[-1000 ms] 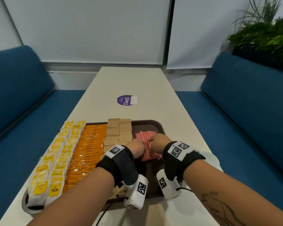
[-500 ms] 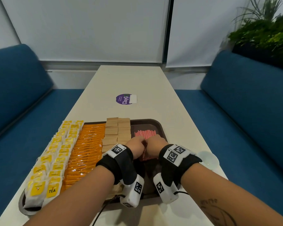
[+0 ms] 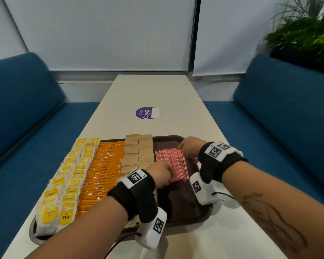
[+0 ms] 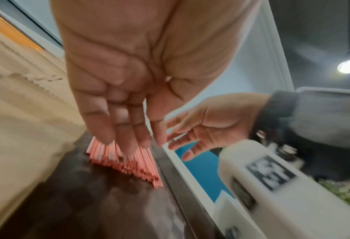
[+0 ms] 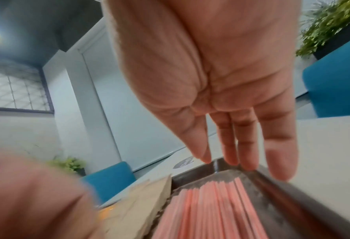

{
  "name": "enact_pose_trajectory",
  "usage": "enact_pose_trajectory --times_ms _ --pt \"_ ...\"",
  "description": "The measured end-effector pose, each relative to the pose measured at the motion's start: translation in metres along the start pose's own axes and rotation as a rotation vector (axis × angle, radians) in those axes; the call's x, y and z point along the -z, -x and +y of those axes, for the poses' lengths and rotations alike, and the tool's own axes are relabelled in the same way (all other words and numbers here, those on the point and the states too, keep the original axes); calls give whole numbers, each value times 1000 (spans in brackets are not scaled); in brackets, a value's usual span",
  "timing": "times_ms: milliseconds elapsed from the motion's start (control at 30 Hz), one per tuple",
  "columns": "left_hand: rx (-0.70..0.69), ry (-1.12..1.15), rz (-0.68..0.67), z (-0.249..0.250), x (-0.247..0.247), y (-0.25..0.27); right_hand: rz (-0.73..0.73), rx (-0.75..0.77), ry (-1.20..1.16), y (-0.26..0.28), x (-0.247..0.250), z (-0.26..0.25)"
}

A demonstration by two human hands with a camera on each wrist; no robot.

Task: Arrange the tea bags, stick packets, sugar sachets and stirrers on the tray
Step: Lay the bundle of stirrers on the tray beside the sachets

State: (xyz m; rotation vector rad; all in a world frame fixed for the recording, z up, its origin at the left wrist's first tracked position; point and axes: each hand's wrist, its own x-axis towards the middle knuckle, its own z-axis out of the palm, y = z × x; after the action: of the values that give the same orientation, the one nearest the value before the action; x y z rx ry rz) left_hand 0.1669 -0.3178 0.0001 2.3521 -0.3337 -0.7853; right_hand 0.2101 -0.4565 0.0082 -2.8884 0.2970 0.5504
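Both hands work the pink stirrers [image 3: 170,164] on the brown tray [image 3: 185,204]. Leftmost of all, well to the left of the left hand [image 3: 158,171], lie the tea bags [image 3: 64,186], then the orange stick packets [image 3: 101,172], then the tan sugar sachets [image 3: 137,154] just beside it. That hand's straight fingers [image 4: 116,135] press the near ends of the stirrers. Its partner, the right hand [image 3: 188,148], hovers flat and relaxed at the far ends, holding nothing. Judging from this, squaring goes best by pushing both ends together gently, palms flat, so none roll or ride up.
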Motion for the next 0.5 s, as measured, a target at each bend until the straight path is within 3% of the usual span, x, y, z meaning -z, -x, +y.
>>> enact_pose_trajectory --times_ms 133,333,500 --pt "-12 -253 -187 8 -17 7 -40 -8 86 -8 9 6" --pt "-96 -601 -242 17 -38 2 -86 14 251 -35 2 -1" --pt "-115 -700 -223 24 -44 -1 -126 51 364 -41 -2 -6"
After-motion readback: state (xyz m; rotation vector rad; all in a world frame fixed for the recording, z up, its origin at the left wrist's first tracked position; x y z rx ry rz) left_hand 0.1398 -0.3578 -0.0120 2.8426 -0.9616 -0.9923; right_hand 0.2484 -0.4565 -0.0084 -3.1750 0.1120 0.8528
